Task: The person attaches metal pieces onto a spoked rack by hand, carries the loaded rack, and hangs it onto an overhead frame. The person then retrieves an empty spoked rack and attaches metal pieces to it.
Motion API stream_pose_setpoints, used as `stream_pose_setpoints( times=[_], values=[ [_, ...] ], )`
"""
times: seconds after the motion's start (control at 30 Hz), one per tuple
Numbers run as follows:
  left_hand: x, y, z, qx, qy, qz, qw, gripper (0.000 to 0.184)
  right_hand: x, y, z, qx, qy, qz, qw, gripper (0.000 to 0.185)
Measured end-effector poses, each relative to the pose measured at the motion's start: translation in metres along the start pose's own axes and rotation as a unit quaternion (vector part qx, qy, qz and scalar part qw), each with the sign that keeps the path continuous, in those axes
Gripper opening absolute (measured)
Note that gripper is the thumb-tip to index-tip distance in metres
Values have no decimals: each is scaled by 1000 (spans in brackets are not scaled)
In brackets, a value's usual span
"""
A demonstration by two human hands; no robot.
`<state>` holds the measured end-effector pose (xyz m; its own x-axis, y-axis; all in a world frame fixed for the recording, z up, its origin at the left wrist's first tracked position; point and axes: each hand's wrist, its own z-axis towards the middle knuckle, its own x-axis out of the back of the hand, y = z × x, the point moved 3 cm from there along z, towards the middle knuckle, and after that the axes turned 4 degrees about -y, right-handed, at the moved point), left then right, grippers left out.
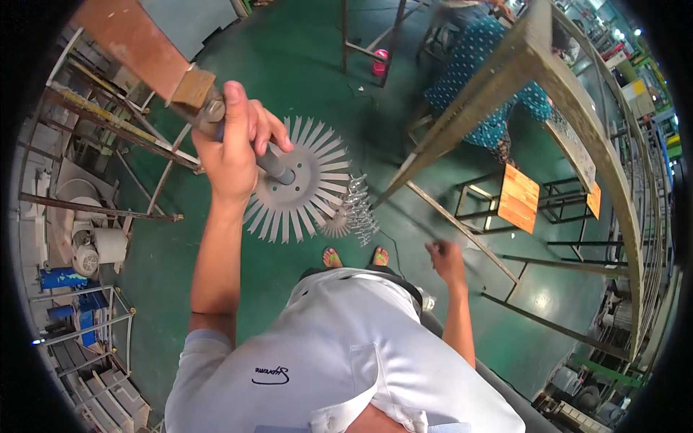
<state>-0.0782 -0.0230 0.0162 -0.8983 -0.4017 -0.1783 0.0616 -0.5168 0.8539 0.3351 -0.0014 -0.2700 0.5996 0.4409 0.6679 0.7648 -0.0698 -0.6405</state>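
My left hand is wrapped round a metal shaft, with the thumb pointing up. A bolt and a worn block are at the shaft's upper end, beside the hand. At its lower end is a round grey metal disc with many slotted blades fanning out. A smaller bladed disc and a stack of shiny spiky metal pieces are beyond its lower right edge. My right hand hangs away from these with curled fingers; what they hold, if anything, is too small to tell.
A person in a dotted teal top is at the upper right, behind a tall metal frame. Wooden-topped stools stand below. A rusty rack and motor parts line the left side. A pink object is near the top.
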Motion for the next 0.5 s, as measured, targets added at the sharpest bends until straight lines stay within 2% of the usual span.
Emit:
stream_pose_setpoints(
  times=[0.03,0.1,0.17,0.2,0.23,0.27,0.33,0.37,0.5],
  values=[
    [10,-3,12,5,6,4,1000,49,-23,36,5,4,18,-105,994,31],
    [24,-12,34,17,18,9,1000,51,-70,95,1,-39,-51,-205,977,34],
    [44,-25,58,41,22,27,999,52,-118,139,-5,-105,-163,-214,957,33],
    [52,-31,70,56,24,36,998,52,-143,151,-10,-122,-168,-229,951,31],
    [58,-37,81,64,33,33,997,53,-153,138,-18,-158,-242,-191,938,36],
    [66,-44,92,65,35,34,997,53,-164,122,-22,-51,-315,-280,905,34],
    [84,-62,122,61,35,33,997,52,-192,144,-39,-87,-185,-236,950,32],
    [89,-69,135,61,52,27,996,51,-204,151,-45,-108,-159,-203,960,31],
    [108,-98,194,45,40,12,998,48,-231,146,-26,-179,-162,-117,963,28]
  ],
)
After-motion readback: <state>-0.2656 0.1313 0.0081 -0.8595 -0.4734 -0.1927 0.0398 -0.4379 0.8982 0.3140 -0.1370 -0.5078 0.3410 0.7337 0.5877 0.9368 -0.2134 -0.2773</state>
